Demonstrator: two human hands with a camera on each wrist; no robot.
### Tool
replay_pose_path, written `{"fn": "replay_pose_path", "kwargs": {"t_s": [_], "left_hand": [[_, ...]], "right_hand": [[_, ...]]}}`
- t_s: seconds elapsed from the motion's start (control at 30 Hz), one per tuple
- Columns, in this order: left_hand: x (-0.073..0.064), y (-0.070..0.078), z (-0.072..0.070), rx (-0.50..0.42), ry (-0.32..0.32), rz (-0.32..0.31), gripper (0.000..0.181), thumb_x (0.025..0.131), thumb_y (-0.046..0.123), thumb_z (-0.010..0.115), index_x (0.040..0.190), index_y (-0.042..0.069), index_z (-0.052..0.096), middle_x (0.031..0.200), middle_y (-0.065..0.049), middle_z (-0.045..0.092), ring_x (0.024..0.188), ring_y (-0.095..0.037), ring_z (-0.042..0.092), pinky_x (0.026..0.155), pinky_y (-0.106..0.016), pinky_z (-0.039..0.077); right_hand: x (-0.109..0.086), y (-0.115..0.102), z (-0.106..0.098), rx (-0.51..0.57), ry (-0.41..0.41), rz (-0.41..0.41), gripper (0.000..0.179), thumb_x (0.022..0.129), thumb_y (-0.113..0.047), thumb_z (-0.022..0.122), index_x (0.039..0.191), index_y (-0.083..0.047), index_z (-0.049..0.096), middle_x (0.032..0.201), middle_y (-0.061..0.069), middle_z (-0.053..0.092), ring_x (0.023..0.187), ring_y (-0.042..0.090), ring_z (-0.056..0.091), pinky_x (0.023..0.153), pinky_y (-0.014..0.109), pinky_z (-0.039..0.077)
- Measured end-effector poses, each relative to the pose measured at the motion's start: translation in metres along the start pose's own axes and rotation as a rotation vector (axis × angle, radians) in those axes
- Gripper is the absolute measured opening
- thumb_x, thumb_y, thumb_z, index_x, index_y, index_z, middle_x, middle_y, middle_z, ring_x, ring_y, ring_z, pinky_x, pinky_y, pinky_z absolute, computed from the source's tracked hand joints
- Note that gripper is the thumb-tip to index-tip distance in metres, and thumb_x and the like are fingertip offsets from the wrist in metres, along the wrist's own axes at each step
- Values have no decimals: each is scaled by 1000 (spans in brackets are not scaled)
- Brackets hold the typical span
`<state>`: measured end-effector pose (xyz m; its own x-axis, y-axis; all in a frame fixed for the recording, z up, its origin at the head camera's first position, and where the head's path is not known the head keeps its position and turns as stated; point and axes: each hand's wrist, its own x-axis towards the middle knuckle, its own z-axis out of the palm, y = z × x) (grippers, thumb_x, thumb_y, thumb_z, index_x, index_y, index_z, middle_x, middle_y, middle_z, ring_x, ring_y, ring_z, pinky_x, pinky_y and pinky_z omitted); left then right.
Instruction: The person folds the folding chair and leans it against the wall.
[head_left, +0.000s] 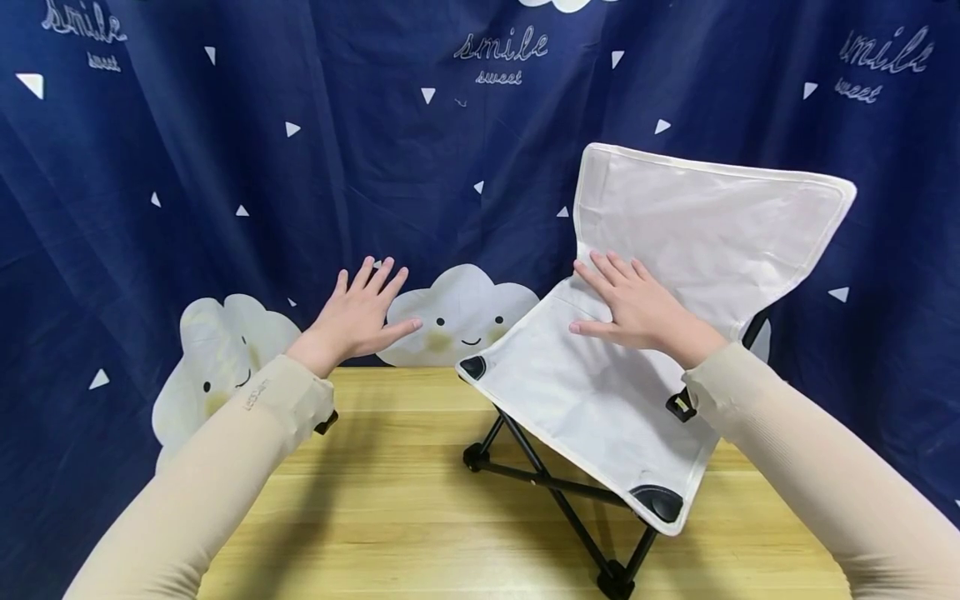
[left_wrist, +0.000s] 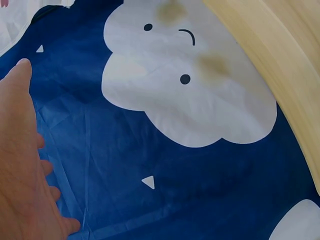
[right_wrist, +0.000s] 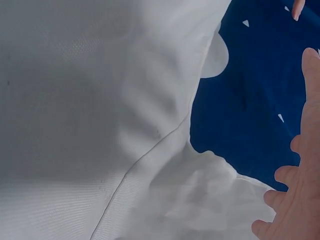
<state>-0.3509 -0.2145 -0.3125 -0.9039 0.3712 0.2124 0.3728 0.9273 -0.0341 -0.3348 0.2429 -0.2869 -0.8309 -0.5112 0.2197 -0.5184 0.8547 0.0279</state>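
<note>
A folding chair [head_left: 600,392] with white fabric and black legs stands unfolded on the wooden surface, right of centre in the head view. My right hand [head_left: 637,308] is held out over its seat, fingers spread and straight, overlapping the lower backrest in this view. In the right wrist view that hand [right_wrist: 295,175] appears at the right edge, beside the white fabric [right_wrist: 90,100], with nothing in its grasp. To the left of the chair my left hand [head_left: 356,321] hovers with fingers spread, holding nothing. The left wrist view shows the same hand [left_wrist: 20,160] in front of blue cloth.
A dark blue curtain [head_left: 337,150] with white clouds and small triangles hangs behind the chair. The wooden surface [head_left: 390,500] spreads below both arms. A black foot [head_left: 617,579] of the chair stands near the bottom of the head view.
</note>
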Motion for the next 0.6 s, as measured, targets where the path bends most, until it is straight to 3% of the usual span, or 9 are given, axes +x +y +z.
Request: {"fn": "replay_pose_path", "kwargs": {"t_s": [0.6], "left_hand": [[-10,6,9,-12,63,36,99,102,76,52,175,17,21,183,-15,14,171,-42,5,133,-76,13]], "right_hand": [[-15,-8,-6,29,55,-27,98,100,-59,69,174,-11,25,179,25,20,167,49,16,134,72,12]]}}
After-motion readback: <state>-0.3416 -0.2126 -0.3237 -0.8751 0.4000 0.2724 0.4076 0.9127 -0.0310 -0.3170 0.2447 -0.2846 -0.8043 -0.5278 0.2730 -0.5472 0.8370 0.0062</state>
